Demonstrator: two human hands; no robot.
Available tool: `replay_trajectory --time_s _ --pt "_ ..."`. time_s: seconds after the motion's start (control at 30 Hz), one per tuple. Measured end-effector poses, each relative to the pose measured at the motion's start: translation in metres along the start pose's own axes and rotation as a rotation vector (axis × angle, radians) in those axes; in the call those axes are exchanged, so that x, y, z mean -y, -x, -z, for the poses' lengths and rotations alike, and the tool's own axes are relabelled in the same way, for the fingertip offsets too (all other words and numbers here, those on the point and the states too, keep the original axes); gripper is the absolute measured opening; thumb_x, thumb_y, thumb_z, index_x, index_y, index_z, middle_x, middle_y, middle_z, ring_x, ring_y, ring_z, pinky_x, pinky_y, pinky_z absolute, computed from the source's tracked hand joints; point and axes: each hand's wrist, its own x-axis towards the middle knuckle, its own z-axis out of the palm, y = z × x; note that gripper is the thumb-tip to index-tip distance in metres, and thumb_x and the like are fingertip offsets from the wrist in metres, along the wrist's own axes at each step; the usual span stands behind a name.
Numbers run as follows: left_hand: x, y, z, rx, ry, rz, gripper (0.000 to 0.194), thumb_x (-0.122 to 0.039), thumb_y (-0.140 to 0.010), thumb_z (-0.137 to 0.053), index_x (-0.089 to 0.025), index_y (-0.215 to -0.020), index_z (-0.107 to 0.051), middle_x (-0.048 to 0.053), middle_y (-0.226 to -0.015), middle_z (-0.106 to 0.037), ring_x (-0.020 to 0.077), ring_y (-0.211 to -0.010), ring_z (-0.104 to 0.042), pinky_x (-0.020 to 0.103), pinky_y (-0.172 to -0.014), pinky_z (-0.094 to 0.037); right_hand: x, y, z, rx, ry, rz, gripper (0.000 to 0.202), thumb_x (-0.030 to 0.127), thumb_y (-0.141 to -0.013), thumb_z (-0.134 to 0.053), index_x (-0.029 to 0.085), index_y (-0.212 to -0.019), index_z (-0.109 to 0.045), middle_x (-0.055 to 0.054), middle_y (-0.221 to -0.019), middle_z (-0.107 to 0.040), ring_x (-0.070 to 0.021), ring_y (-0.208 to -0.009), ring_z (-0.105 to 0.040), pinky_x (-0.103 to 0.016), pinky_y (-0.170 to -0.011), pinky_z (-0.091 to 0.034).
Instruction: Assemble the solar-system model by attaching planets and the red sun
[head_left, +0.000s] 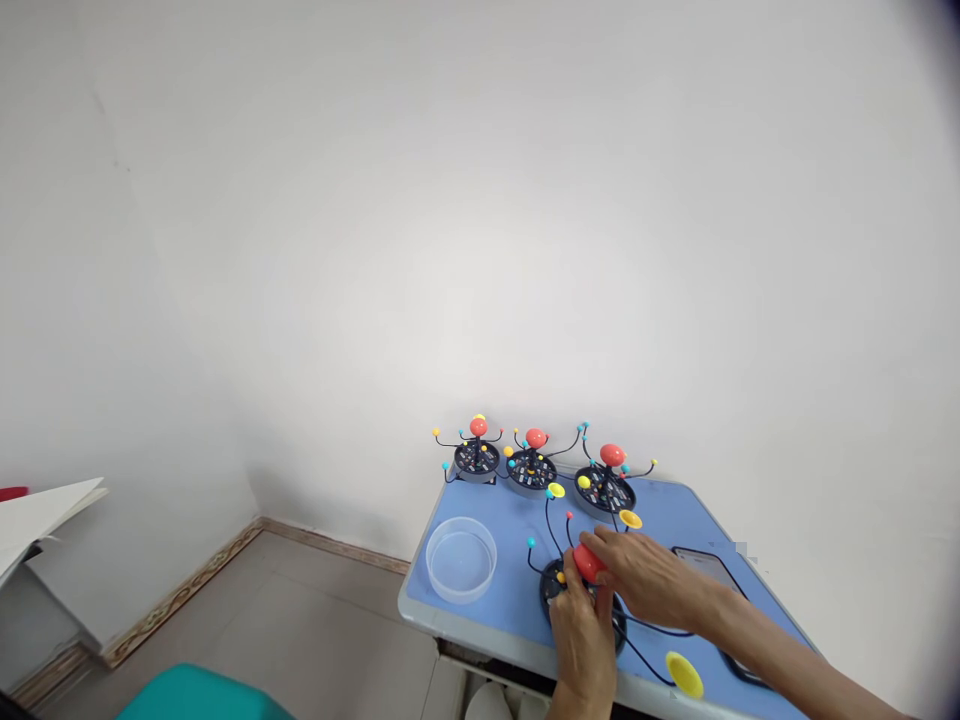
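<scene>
A solar system model with a round black base stands near the front edge of the blue table. My left hand is closed around the model's centre, just below its red ball. From the right, my right hand grips that ball with its fingers. Curved black arms spread from the base, carrying a yellow dish-shaped piece, a small blue ball and other coloured pieces. My hands hide the central post and much of the base.
Three similar models line the back of the blue table by the wall. A clear round plastic dish sits at the left. A phone-like dark-framed device lies right, partly under my right forearm. A teal stool is below left.
</scene>
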Motion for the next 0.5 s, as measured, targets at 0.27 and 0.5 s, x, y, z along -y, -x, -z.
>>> replay_trajectory --time_s 0.27,0.5 --pt "0.004 -0.001 -0.005 -0.078 0.122 0.002 0.033 -0.024 -0.093 -0.051 -0.006 -0.117 -0.065 0.014 -0.067 -0.075 0.026 -0.058 -0.072 0.029 -0.052 -0.05 0.003 -0.005 -0.017 -0.131 0.089 -0.01 0.021 0.012 -0.088 -0.05 0.018 -0.069 -0.056 -0.007 -0.07 -0.063 -0.0189 -0.059 -0.059 -0.033 -0.05 -0.017" --pt "0.002 -0.002 -0.003 -0.074 0.057 0.024 0.032 -0.015 -0.088 -0.055 -0.004 -0.116 -0.065 0.013 -0.064 -0.074 0.0257 -0.058 -0.072 0.029 -0.051 -0.048 0.004 -0.003 -0.014 -0.094 0.105 -0.017 0.022 0.013 -0.089 -0.052 0.019 -0.07 -0.062 -0.008 -0.077 -0.069 -0.0202 -0.064 -0.062 -0.034 -0.052 -0.015"
